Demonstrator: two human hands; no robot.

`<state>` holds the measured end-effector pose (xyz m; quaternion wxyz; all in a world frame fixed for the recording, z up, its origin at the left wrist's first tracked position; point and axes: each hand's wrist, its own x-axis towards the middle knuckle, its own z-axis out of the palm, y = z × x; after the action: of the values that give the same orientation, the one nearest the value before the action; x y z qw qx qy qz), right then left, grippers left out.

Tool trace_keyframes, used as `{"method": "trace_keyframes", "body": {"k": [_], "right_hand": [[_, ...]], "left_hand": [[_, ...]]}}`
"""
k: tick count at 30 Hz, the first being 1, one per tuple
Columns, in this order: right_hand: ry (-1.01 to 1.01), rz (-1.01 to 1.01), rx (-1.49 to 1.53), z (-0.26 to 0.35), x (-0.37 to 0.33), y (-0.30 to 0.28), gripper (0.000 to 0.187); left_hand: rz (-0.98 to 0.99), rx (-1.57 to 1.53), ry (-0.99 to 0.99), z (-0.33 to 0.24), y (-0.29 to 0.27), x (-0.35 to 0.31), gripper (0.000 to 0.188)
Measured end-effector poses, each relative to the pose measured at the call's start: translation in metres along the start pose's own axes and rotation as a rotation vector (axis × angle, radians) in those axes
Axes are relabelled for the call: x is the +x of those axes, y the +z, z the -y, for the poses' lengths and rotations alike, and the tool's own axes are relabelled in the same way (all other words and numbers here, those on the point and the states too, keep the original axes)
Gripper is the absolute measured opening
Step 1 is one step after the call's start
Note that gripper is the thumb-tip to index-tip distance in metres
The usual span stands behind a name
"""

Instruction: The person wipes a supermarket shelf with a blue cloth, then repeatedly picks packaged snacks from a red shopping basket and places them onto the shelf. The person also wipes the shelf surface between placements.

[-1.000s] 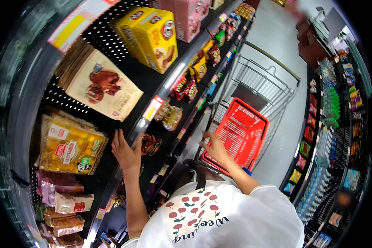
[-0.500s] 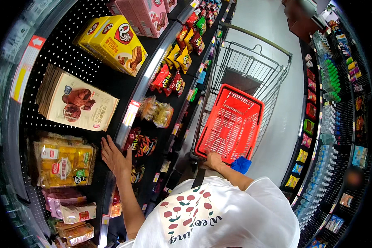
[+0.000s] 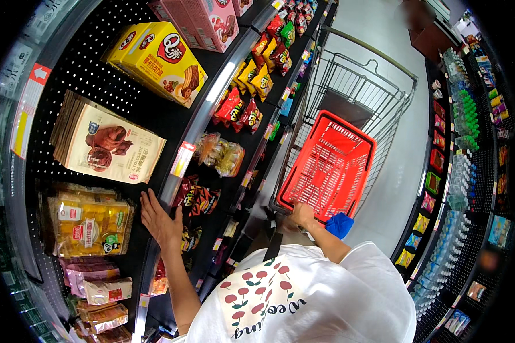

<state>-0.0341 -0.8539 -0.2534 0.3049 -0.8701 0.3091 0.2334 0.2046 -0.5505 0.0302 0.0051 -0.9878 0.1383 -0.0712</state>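
My left hand lies with fingers spread on the front of a black shelf, holding nothing. Just beyond its fingertips stands a row of beige croissant bags. Left of the hand are clear packs of yellow bread. My right hand is closed at the near rim of a red shopping basket; its fingertips are partly hidden. That basket sits in a metal shopping cart, and I see nothing inside it. A blue bundle is beside the basket's near right corner.
A yellow snack box and pink boxes stand farther along the shelf. Lower down are small snack bags and wrapped buns. Across the aisle floor, another shelf holds bottles and packets.
The cart and red basket have shifted slightly right and away in the view, my right hand along with them. My left hand stays at the same spot on the shelf.
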Motion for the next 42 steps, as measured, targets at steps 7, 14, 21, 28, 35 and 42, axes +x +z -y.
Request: {"method": "trace_keyframes", "body": {"k": [7,14,21,28,35,42], "right_hand": [[-0.246,-0.118,0.025,-0.016,0.019,-0.033,0.061],[-0.332,-0.046,0.045,-0.034,0.046,-0.058,0.065],[-0.264,-0.013,0.057,-0.036,0.071,-0.086,0.064],[-0.271,-0.020,-0.013,-0.047,0.115,-0.112,0.068],[-0.282,-0.021,-0.070,-0.051,0.151,-0.147,0.066],[-0.233,0.018,-0.038,-0.054,0.179,-0.173,0.077]], "left_hand": [[0.021,-0.021,-0.043,-0.005,0.000,-0.001,0.102],[-0.004,0.018,-0.028,-0.008,0.001,0.000,0.102],[-0.011,0.028,-0.042,-0.009,0.003,0.001,0.102],[-0.016,0.038,-0.036,-0.012,0.001,0.005,0.102],[0.005,0.033,-0.036,-0.015,-0.002,0.005,0.102],[-0.008,0.023,-0.008,-0.012,-0.001,0.007,0.101]]}}
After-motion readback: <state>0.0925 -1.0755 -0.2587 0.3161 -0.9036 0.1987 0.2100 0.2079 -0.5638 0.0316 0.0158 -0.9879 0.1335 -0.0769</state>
